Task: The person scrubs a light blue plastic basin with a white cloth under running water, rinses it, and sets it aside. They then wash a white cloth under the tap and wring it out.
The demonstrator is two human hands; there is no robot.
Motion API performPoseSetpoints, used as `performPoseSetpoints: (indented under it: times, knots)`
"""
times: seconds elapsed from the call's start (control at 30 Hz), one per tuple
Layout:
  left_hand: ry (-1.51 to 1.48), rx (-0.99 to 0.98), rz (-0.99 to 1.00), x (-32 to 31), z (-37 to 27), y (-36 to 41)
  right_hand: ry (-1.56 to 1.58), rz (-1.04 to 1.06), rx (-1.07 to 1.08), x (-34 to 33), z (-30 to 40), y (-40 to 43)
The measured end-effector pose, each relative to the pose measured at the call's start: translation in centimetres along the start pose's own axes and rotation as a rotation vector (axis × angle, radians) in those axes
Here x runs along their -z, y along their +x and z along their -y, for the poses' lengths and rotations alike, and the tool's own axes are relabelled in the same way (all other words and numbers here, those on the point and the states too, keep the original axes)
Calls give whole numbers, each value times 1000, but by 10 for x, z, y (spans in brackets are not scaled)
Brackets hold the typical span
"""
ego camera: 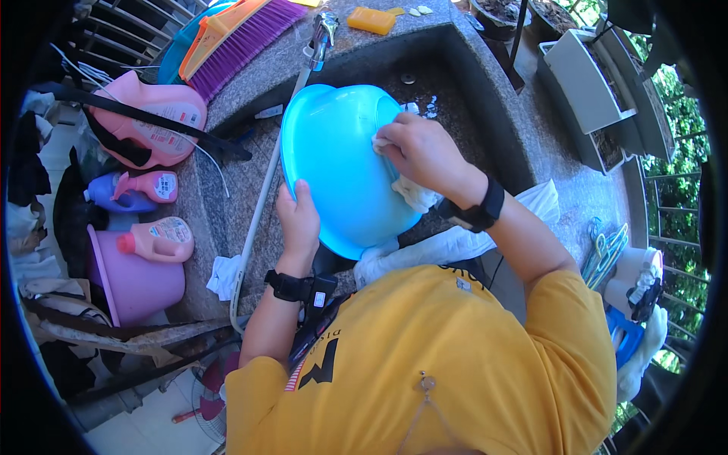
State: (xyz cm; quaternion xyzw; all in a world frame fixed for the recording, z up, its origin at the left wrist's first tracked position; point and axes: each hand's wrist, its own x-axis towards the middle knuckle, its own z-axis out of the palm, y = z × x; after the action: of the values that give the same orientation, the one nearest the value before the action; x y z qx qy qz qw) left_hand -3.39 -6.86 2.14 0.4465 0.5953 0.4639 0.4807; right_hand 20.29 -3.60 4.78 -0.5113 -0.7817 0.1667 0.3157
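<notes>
A bright blue plastic basin point(335, 165) is tilted on its side over the near edge of a dark stone sink point(483, 114). My left hand point(300, 219) grips its rim at the left, thumb on the outer wall. Against the basin's underside, my right hand point(418, 151) pinches a wet white cloth point(418, 193), part of which hangs below the fingers. A larger white cloth point(449, 247) lies along the sink's front edge, under my right forearm. A grey hose point(267, 199) runs from the metal faucet point(323, 37) down past the basin's left side.
An orange soap bar point(371, 20) and a purple-bristled broom point(244, 45) lie beyond the sink. Pink detergent bottles point(151, 119) and a purple tub point(142, 284) stand at the left. Planters point(588, 79) and clothes hangers point(606, 253) are at the right.
</notes>
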Motion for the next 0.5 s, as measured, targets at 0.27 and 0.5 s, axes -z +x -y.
performPoseSetpoints:
  times: [0.27, 0.5]
  knots:
    - [119, -79, -52, 10, 16, 2, -101, 124, 165, 11, -18, 18]
    - [60, -62, -44, 8, 8, 4, -198, 243, 367, 14, 0, -10]
